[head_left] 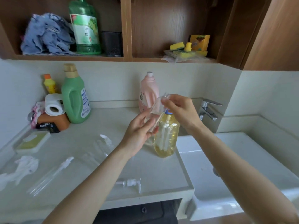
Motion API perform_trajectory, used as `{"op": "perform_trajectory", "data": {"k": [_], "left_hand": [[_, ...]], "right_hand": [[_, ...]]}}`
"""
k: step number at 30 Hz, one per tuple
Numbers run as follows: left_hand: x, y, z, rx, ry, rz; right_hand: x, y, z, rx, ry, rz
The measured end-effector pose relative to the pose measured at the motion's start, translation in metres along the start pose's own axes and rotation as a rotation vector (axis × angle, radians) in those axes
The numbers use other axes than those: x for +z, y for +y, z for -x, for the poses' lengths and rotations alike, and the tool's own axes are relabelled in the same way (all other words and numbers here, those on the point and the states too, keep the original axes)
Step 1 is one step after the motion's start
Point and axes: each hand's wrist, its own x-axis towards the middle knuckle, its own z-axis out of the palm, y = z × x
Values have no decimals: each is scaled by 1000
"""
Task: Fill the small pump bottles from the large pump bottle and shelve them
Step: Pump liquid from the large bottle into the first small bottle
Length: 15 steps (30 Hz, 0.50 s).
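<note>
Small bottle (154, 113): clear plastic, slim, empty or nearly so; held tilted, long axis running from lower left up to upper right, mouth uppermost. Position: in the air, directly above and just left of the large bottle (166, 136).

Left hand (140, 133): palm up, fingers curled round the small bottle's lower body.

Right hand (181, 109): fingers pinch at the small bottle's neck; whether they hold a cap or the bare rim cannot be told. It sits over the large bottle's blue pump collar and is the nearer hand to it.

Large bottle: clear, rounded, upright on the counter (100, 160) by the sink (226, 167); amber liquid, white dip tube inside.

Loose pump head (132, 183): white plastic, lying near the counter's front edge.

Further clear bottles (48, 177): lying flat on the counter, well left of the hands.

Judgement: the mouth must come under the large bottle's spout before pumping.
</note>
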Motion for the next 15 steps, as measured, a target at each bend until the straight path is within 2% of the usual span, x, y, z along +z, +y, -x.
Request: {"op": "perform_trajectory", "data": {"k": [3,5,6,9,10,13,15], "left_hand": [[10,7,7,245,115,-460],[17,15,12,279,142,-517],[18,19,15,235,90,-448],[16,34,23,-19,-171,30],[14,38,26,-47,-227,128],[16,48,33,33,-262,145],[21,52,35,113,-170,75]], "right_hand": [[0,-21,2,-84,-11,-42],[-3,-35,2,-139,-19,-92],[-6,-43,1,-155,-43,-119],[-11,-60,-3,-197,-145,-225],[-12,-65,-3,-213,-175,-265],[-11,-78,-2,-260,-224,-374],[-8,-84,2,-273,-191,-366]]}}
